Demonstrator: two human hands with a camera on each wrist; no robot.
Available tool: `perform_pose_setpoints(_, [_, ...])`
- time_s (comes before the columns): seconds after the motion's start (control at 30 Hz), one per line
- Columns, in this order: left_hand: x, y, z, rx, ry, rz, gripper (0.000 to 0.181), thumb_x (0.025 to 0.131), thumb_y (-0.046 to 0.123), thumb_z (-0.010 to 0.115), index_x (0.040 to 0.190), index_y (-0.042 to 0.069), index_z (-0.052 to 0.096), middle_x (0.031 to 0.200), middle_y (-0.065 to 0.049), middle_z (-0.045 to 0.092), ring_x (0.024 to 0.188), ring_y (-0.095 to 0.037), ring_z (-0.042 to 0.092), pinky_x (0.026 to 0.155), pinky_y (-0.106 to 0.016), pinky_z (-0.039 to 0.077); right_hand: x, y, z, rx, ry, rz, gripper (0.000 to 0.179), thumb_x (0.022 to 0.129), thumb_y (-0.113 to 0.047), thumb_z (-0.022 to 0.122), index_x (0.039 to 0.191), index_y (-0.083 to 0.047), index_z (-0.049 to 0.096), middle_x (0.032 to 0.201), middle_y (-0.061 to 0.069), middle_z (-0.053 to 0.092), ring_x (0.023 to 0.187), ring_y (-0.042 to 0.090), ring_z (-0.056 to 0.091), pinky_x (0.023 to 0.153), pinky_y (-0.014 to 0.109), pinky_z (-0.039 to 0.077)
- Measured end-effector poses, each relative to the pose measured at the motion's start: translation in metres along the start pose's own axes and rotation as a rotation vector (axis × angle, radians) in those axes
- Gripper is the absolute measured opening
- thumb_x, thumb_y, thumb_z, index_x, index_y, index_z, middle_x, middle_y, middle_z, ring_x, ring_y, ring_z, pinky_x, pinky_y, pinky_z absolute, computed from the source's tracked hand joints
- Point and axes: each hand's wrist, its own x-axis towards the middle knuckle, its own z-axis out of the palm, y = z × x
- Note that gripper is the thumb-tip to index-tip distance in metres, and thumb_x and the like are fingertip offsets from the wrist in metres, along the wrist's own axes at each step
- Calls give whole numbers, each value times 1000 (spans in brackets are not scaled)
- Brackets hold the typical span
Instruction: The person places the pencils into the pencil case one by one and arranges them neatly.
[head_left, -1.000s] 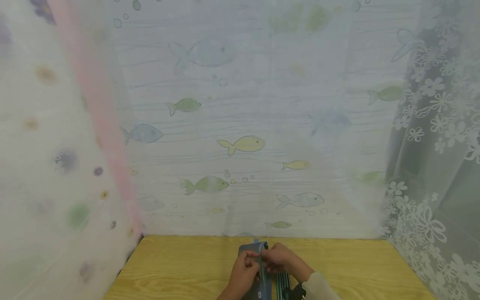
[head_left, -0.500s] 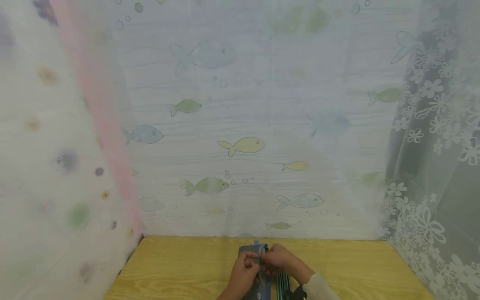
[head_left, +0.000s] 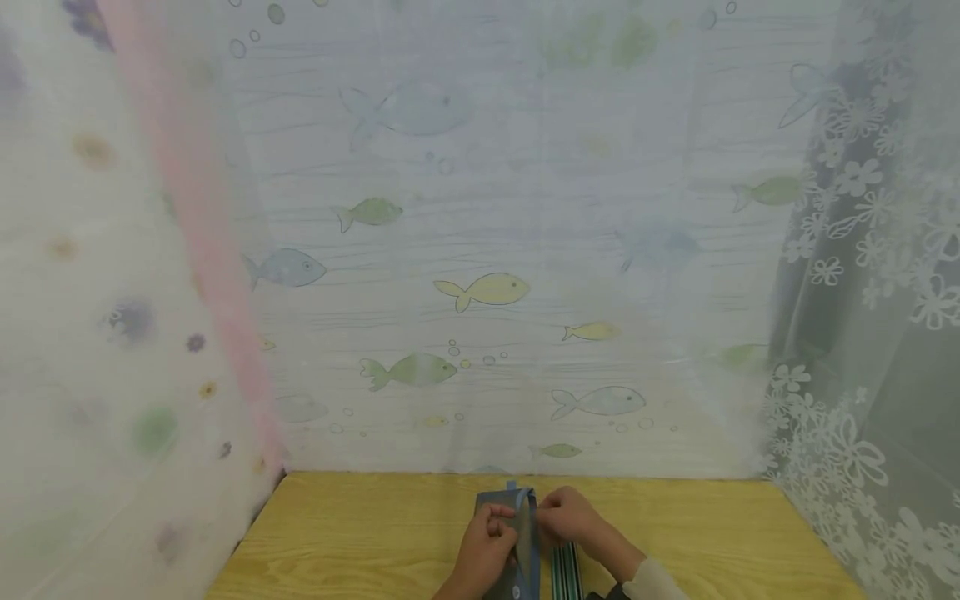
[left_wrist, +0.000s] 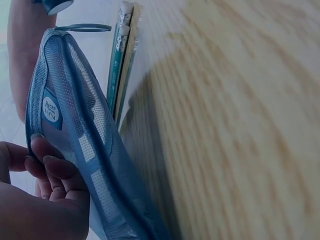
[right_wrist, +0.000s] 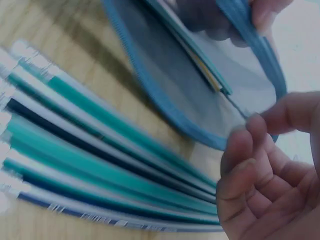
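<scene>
A blue-grey mesh pencil case [head_left: 531,550] with a zip lies in front of me, its mouth gaping. My left hand [head_left: 483,546] pinches one edge of the mouth between thumb and fingers. At the opposite edge is my right hand [head_left: 576,518], fingers curled, and in the right wrist view its thumb and fingertips pinch the blue rim near the end of the opening. Inside the case, a few slim pencils [right_wrist: 200,60] show. A row of teal, white and dark pencils [right_wrist: 115,145] lies on the table beside the case, close to my right hand.
The wood-grain table [head_left: 360,533] runs back to a hanging sheet [head_left: 480,200] printed with fish. A flowered curtain [head_left: 135,367] hangs at the left, and a lace curtain [head_left: 862,433] at the right. The case's looped strap [left_wrist: 82,28] sticks out near the pencils.
My right hand has shifted slightly to the right, and the mouth of the pencil case looks wider. The left hand has stayed at its edge.
</scene>
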Motion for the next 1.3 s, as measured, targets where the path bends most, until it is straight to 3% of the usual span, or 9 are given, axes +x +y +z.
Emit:
perform_pose_setpoints(0.23, [0,-2,-1,-12,-8,7,36,91,1,57,126,-6,56,76,1,58,62,-12,56,60,-27,52,-11,3,-5,3,110,52,15,90,-14,63,93,-2,72,75,3,66,65,13,61,59,27,52])
perform_pose_setpoints(0.5, [0,-4,-2,6,-11,29,34,92,1,57,126,-6,56,73,1,57,62,-14,56,59,-27,52,-23,5,-9,-105,239,46,13,88,-13,68,81,-3,71,68,0,62,62,13,57,57,27,47])
perform_pose_setpoints(0.63, [-1,-1,-3,7,-12,29,34,92,1,57,126,-6,56,73,2,57,61,-12,56,59,-26,51,-25,8,-12,-142,260,48,19,89,-15,70,72,-6,68,62,-3,58,57,11,52,55,26,42])
perform_pose_setpoints(0.87, [-1,1,-3,10,-14,32,35,92,1,56,126,-7,56,73,3,55,59,-11,55,58,-26,51,-24,19,-18,-164,263,63,37,84,-14,69,55,-20,47,52,-9,43,49,8,37,49,23,30])
perform_pose_setpoints(1.13, [0,-3,-3,5,-5,-2,33,91,2,57,124,-3,58,75,1,58,62,-14,57,60,-28,52,-25,25,-21,-213,306,173,32,86,-16,74,57,-13,60,53,-6,51,52,9,47,51,23,37])
perform_pose_setpoints(1.3, [-1,-1,-2,-1,-7,-3,33,92,2,57,124,-3,58,75,1,58,62,-14,56,60,-28,52,-27,23,-22,-214,309,199,37,86,-17,75,54,-15,58,50,-6,53,49,8,47,49,20,36])
